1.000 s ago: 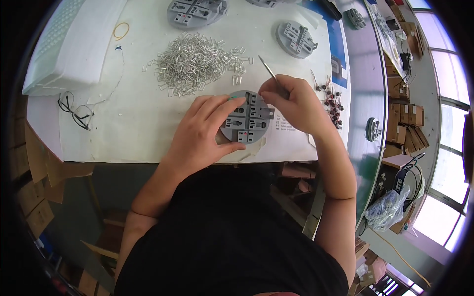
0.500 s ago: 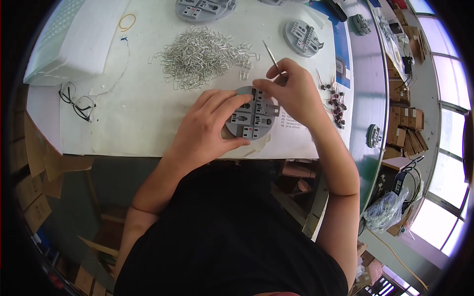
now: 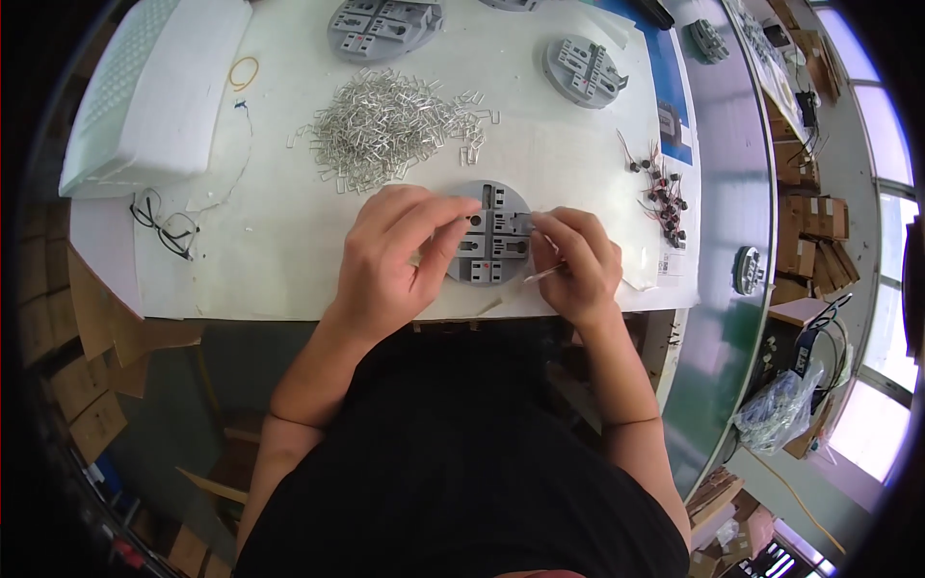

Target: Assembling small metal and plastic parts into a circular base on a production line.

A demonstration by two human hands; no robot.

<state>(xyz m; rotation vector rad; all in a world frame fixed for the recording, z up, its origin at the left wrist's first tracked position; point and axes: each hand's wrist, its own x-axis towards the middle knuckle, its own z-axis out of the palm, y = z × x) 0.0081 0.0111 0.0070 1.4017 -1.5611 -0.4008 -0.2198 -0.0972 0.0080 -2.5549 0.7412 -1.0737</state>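
Observation:
A round grey plastic base (image 3: 488, 273) with raised blocks and slots lies on the table in front of me. At its left side is my left hand (image 3: 390, 250), thumb and forefinger brought together over the edge; whatever is between the fingertips is too small to make out. My right hand (image 3: 581, 260) is closed at the base's right edge, its fingertips at a grey tab (image 3: 521, 223). A thin, pointed metal tool (image 3: 545, 274) sticks out of this hand toward the left. Beyond the base lies a heap of bent silver wire clips (image 3: 385, 125).
More round grey bases stand at the back left (image 3: 383, 29) and back right (image 3: 584, 71). Small black parts with wires (image 3: 665, 202) lie on the right. On the left are black glasses (image 3: 166, 226), a yellow rubber band (image 3: 243, 73) and a white foam box (image 3: 154, 106).
My right hand has come down to the base's right edge, and its tool now points left instead of away. My left hand has drawn back from over the base into a pinch.

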